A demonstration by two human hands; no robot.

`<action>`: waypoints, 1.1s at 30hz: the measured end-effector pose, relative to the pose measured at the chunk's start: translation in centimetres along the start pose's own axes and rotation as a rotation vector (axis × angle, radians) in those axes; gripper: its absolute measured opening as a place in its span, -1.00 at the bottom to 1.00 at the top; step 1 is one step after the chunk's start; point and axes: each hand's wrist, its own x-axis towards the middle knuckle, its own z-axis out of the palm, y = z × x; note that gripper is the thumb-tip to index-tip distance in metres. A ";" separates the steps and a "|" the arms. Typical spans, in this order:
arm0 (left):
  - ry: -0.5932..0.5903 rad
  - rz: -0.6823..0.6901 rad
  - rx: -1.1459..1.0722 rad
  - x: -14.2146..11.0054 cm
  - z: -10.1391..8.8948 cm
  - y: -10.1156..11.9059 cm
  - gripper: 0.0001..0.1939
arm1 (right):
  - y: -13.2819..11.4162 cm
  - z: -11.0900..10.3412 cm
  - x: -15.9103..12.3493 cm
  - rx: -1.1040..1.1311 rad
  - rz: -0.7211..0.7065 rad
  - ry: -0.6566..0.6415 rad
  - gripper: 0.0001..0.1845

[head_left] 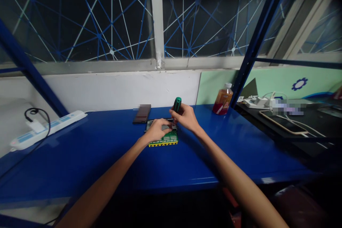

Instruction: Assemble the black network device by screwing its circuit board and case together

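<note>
A green circuit board (171, 138) with a yellow-edged strip along its near side lies on the blue table. Across its far part is a dark and grey panel (150, 125), largely covered by my fingers. My left hand (156, 130) rests over the board and panel, fingers stretched out and thumb apart, their tips close to the screwdriver's tip. In my right hand (187, 117) is a screwdriver with a green handle (177, 104), held nearly upright. Its shaft points down at the panel's right end; the exact contact point is too small to make out.
Behind the board lies a dark phone (142, 114). A bottle of reddish drink (223, 99) stands at the back right. A white power strip (53, 128) with a plugged-in cable is at the left. On the black table to the right are another phone (283, 122), chargers and cables.
</note>
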 end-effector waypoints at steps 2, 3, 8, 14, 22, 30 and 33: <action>0.027 -0.007 0.016 0.1 -0.1 0.0 -0.82 | 0.0 -0.2 0.1 0.001 -0.008 0.035 -0.81; 0.037 -0.006 0.022 0.1 -0.2 0.0 -0.81 | 0.0 -0.3 0.2 -0.006 -0.014 0.059 -0.80; 0.063 0.029 0.032 0.7 -0.4 1.2 -0.77 | 0.2 -1.9 0.7 -0.165 -0.096 0.304 -0.78; -0.007 0.136 0.077 2.0 1.1 4.5 -0.74 | 1.4 -4.2 1.4 -0.454 -0.177 0.539 -0.77; -0.089 0.121 0.224 2.5 3.4 4.7 -0.72 | 2.0 -4.6 1.6 -0.477 -0.133 0.530 -0.75; 0.096 0.046 0.120 2.0 -4.8 3.6 -0.79 | 0.4 -3.7 1.0 -0.242 -0.075 0.360 -0.72; 0.102 0.041 0.057 0.2 -6.9 2.1 -0.78 | -0.7 -2.6 0.5 -0.038 -0.031 0.199 -0.69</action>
